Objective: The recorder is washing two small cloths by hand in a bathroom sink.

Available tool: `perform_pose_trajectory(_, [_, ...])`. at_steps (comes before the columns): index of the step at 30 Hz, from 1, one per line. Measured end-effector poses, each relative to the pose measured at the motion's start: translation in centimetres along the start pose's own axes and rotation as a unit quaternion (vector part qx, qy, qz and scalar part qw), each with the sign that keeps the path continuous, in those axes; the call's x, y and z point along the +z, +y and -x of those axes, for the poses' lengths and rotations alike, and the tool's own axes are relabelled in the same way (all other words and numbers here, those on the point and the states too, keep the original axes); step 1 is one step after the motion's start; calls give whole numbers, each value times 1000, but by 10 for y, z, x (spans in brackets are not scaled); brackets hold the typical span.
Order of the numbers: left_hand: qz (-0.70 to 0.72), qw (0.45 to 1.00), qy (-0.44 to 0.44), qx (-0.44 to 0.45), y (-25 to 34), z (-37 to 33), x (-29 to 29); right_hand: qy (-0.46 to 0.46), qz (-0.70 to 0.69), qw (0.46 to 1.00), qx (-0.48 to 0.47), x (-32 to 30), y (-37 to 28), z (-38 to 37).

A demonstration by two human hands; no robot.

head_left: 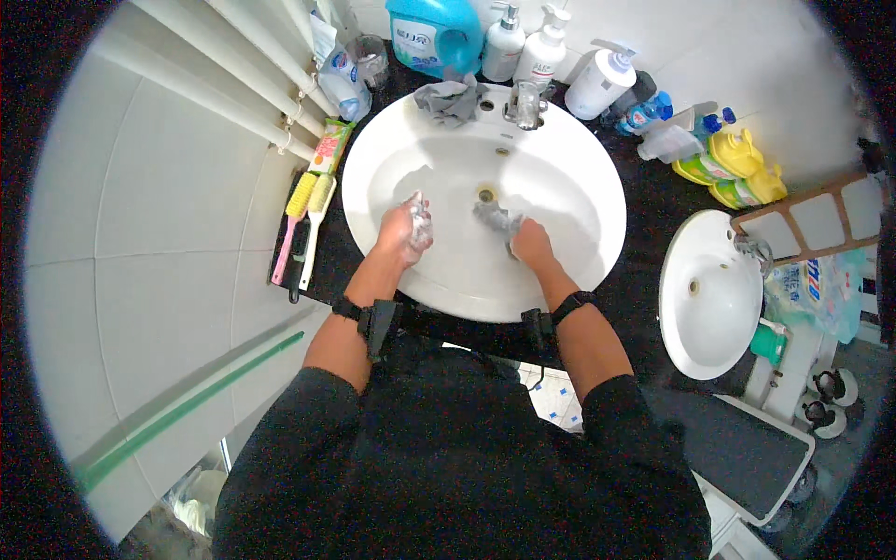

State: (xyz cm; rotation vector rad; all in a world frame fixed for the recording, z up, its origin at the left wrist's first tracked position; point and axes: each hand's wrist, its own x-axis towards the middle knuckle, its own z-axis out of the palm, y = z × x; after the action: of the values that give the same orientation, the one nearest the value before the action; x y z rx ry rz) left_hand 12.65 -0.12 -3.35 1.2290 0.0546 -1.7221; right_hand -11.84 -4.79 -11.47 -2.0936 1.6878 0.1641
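Observation:
My left hand point(405, 230) is curled over the left side of the white washbasin point(597, 210), its palm and fingers covered in white suds. Whether it holds something beneath the foam cannot be made out. On the right, my right hand point(533, 245) is closed in a fist round one end of a wet grey cloth point(497, 217). The cloth's free end reaches left, close to the drain point(486, 195). A second grey cloth point(452, 101) lies crumpled on the basin's back rim, left of the metal faucet point(527, 107).
Behind the basin stand a blue detergent jug point(435, 39) and white pump bottles point(504, 45). Yellow bottles point(737, 154) are at the right. Two brushes point(318, 219) lie on the dark counter at the left, beside white pipes point(252, 51). A second basin point(705, 303) shows at far right.

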Motion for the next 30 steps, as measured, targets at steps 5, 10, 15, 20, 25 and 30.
perform_pose_trajectory(5, [-69,997,45,-15,8,-3,22,71,-94,993,-32,-41,-11,6])
perform_pose_trajectory(10, [-166,986,20,-11,3,-30,8,5,-480,877,-26,-110,-46,38])
perform_pose_trajectory(15, [-357,933,-26,-16,-9,-40,9,31,-595,803,5,-134,-66,59])
perform_pose_trajectory(20, [-189,949,-232,-98,-24,-18,32,24,-718,696,24,-133,-90,68])
perform_pose_trajectory(25, [179,930,-302,-106,-26,18,57,-47,-802,592,55,-110,-104,71])
perform_pose_trajectory(30, [37,975,-218,25,-10,-5,51,-81,-638,754,130,-95,-86,76])
